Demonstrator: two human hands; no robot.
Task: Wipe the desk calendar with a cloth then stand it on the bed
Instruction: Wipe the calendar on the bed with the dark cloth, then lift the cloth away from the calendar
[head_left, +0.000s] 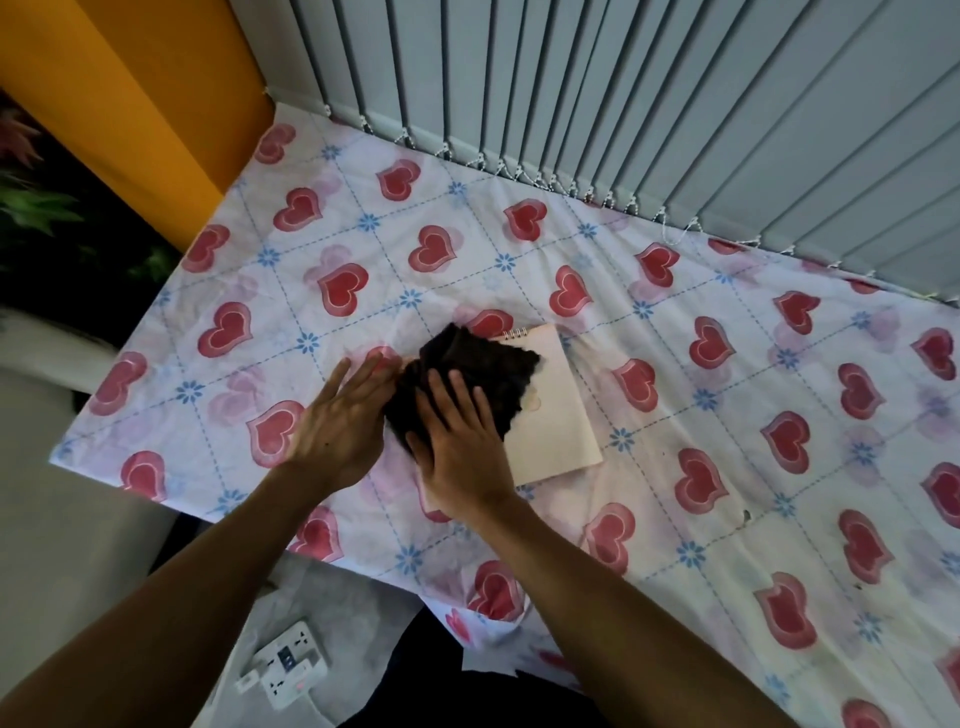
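A cream desk calendar (558, 415) with a spiral binding at its far edge lies flat on the bed (727, 389). A dark brown cloth (478, 364) is bunched over its left half. My right hand (460, 447) lies palm down on the cloth, pressing it onto the calendar. My left hand (345, 421) rests flat beside it, fingers spread, touching the cloth's left edge and the sheet. The calendar's left part is hidden under the cloth and my hands.
The bed has a white sheet with red hearts and blue flowers. Grey vertical blinds (623, 104) hang behind its far side. An orange wall (130, 93) stands at the left. A white power strip (288, 667) lies on the floor near the bed's front edge.
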